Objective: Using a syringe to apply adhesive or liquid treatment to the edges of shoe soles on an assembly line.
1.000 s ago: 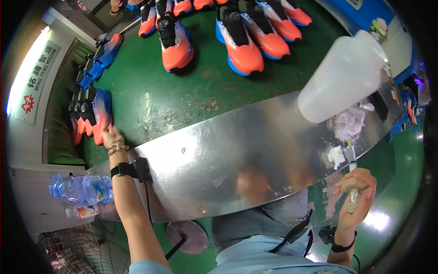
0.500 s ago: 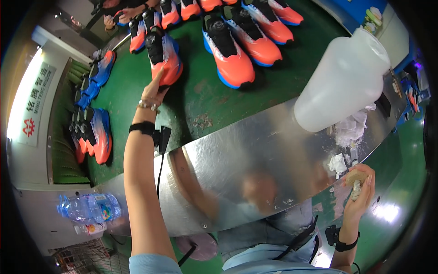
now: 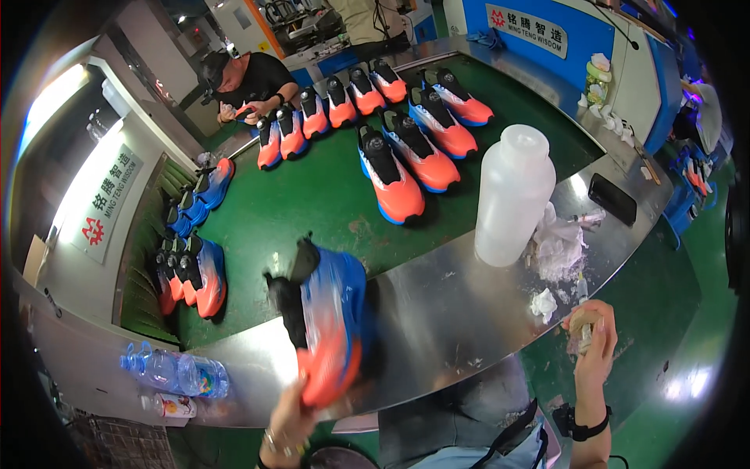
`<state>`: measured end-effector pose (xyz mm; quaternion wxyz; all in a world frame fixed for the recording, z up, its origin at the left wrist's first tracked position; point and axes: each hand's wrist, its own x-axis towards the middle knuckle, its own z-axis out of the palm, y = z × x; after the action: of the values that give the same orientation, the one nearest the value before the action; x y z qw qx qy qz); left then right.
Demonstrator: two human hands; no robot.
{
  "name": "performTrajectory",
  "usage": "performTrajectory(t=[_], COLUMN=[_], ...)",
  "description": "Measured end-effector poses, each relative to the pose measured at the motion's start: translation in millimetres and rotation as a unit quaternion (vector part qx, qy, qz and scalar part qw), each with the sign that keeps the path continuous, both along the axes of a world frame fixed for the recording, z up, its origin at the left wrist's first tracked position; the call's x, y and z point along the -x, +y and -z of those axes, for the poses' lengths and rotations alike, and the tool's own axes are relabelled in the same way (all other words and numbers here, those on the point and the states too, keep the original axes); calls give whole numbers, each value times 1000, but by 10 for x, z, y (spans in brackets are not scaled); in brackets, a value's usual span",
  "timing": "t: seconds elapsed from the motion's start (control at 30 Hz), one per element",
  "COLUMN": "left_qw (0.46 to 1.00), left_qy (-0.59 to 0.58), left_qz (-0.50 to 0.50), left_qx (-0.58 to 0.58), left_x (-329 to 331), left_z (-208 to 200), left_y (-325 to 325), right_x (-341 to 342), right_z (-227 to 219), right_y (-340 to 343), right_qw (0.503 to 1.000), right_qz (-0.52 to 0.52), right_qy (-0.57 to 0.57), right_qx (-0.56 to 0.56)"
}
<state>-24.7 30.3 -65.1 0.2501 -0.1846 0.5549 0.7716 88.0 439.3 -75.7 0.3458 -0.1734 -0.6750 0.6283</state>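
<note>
My left hand [image 3: 291, 416] grips a sneaker [image 3: 330, 324] by its orange toe. This shoe, blurred by motion, is tilted with its black collar pointing up and away, above the metal edge of the table. At the right, my right hand [image 3: 595, 344] is closed around a tan, rounded piece [image 3: 581, 319] with a whitish, translucent part below it; its exact kind I cannot make out. Near that hand, crumpled white tissue [image 3: 543, 306] and a small syringe-like tube [image 3: 582, 286] lie on the metal. Several matching orange, white and blue sneakers [image 3: 400, 187] stand in rows on the green tabletop [image 3: 312, 207].
A large white plastic bottle [image 3: 512, 199] stands on the metal rim beside crumpled white cloth [image 3: 558, 246] and a black phone [image 3: 612, 199]. Further sneakers [image 3: 207, 277] line the left side. Clear water bottles [image 3: 176, 371] lie lower left. Across the table, another person [image 3: 250, 86] handles a shoe.
My left hand has drawn the sneaker from the far row toward me, lifting and turning it. My right hand still holds the tan piece near the same spot. The view has tilted up.
</note>
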Motion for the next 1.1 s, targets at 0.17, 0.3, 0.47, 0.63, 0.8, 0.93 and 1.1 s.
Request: performTrajectory(t=[0.17, 0.3, 0.47, 0.63, 0.8, 0.93, 1.1], left_qw=[999, 960, 883, 815, 781, 697, 626], left_qy=[-26, 109, 296, 468, 616, 704, 765], left_qz=[-24, -10, -142, -97, -39, 85, 123], left_qx=[41, 256, 336, 328, 99, 108, 89], left_x=[-1269, -1373, -679, 49, 430, 631, 644], left_z=[78, 192, -46, -454, -775, -940, -998], left_y=[-381, -746, -552, -145, 819, 1125, 1403], right_x=[200, 310, 223, 190, 223, 212, 373], right_z=[141, 235, 364, -7, -714, -1063, -1209], right_y=[-43, -21, 92, -92, -464, -618, -614], right_qw=[999, 1000, 998, 995, 959, 841, 794], right_qz=[-3, 15, 19, -24, -166, -390, -491], right_qy=[32, 26, 23, 44, 182, 291, 310], right_qx=[29, -2, 48, 90, 143, 238, 180])
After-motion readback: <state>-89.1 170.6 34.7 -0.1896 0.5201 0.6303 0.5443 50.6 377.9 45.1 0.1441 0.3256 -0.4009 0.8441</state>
